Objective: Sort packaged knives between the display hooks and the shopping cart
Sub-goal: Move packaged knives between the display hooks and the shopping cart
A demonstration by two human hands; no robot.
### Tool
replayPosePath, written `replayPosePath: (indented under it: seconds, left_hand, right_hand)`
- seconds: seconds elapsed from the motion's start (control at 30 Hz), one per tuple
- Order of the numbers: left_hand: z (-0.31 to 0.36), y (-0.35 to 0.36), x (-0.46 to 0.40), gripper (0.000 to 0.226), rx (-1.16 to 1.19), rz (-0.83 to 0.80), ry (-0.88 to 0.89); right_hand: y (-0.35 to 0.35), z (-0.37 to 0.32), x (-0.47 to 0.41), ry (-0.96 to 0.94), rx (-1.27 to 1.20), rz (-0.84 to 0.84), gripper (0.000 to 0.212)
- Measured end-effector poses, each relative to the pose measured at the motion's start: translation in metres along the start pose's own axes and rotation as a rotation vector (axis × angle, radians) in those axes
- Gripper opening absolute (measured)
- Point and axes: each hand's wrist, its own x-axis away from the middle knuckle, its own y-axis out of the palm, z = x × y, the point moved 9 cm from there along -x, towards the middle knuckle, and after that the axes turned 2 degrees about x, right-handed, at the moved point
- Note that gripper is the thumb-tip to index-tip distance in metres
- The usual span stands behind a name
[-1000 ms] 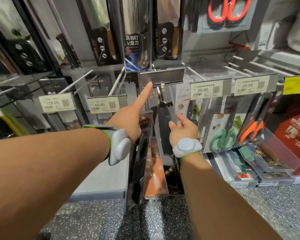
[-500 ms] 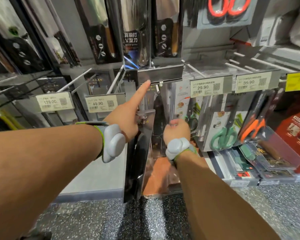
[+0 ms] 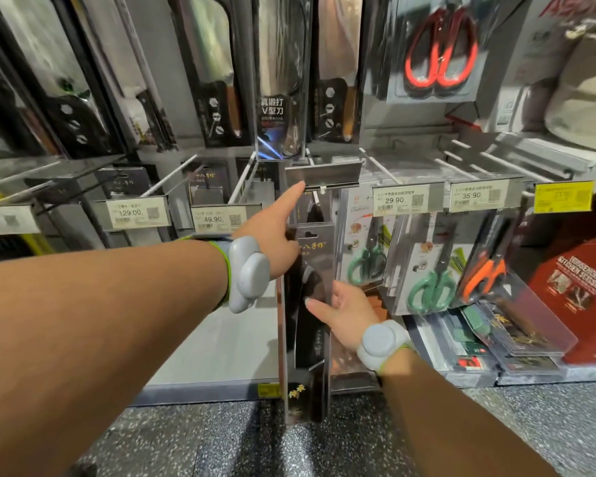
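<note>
reaching up with the left hand [image 3: 267,235], index finger straight and touching the underside of the blank metal label holder [image 3: 322,175] at the hook's front end, other fingers curled against the top of the packaged knife [image 3: 308,325]. steadying that long package with the right hand [image 3: 341,313], fingers loosely spread along its right edge, thumb lying across its front. hanging upright below the holder, bottom end down near the speckled floor [image 3: 289,449]. flanked by price tags 49.90 [image 3: 217,218] and 29.90 [image 3: 398,200], with green-handled scissors [image 3: 367,265] just to the right.
</note>
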Motion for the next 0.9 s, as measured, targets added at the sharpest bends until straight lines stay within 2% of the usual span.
replayPosePath:
  seconds: [0.07,0.2,0.3,0.33,0.43,0.57,0.67,0.7,0.77,0.9]
  left_hand:
    - [0.002,-0.001,0.000,0.090,0.003,-0.004,-0.005]
    - [0.006,0.000,0.002,0.093,0.014,0.015,-0.014]
    - [0.005,0.007,0.002,0.094,-0.031,0.017,-0.027]
    - [0.006,0.008,0.003,0.095,-0.032,0.013,-0.020]
    - [0.006,0.010,0.001,0.098,-0.031,0.017,0.007]
    - [0.003,0.015,-0.001,0.101,-0.003,0.004,0.033]
    - [-0.003,0.016,-0.001,0.101,0.045,-0.004,0.035]
    - [-0.004,0.016,-0.001,0.100,0.072,0.007,0.044]
    - [-0.008,0.019,0.000,0.096,0.162,0.037,0.054]
    - [-0.027,0.042,0.009,0.083,0.199,0.034,0.000]
  right_hand:
    - [-0.011,-0.004,0.002,-0.009,0.009,0.069,0.008]
    - [-0.028,-0.014,0.002,-0.041,0.005,0.200,0.017]
    - [-0.033,-0.015,-0.003,-0.055,-0.005,0.269,0.041]
    - [-0.033,-0.015,-0.004,-0.045,-0.011,0.280,0.043]
    - [-0.032,-0.016,-0.006,-0.029,-0.017,0.270,0.030]
    - [-0.035,-0.014,-0.012,-0.022,0.033,0.317,0.028]
    - [-0.034,-0.013,-0.014,-0.012,-0.004,0.369,0.058]
    - [-0.035,-0.012,-0.016,-0.015,-0.006,0.376,0.063]
    - [-0.039,-0.012,-0.019,-0.001,-0.002,0.412,0.055]
    - [-0.040,-0.011,-0.026,0.013,-0.003,0.443,0.084]
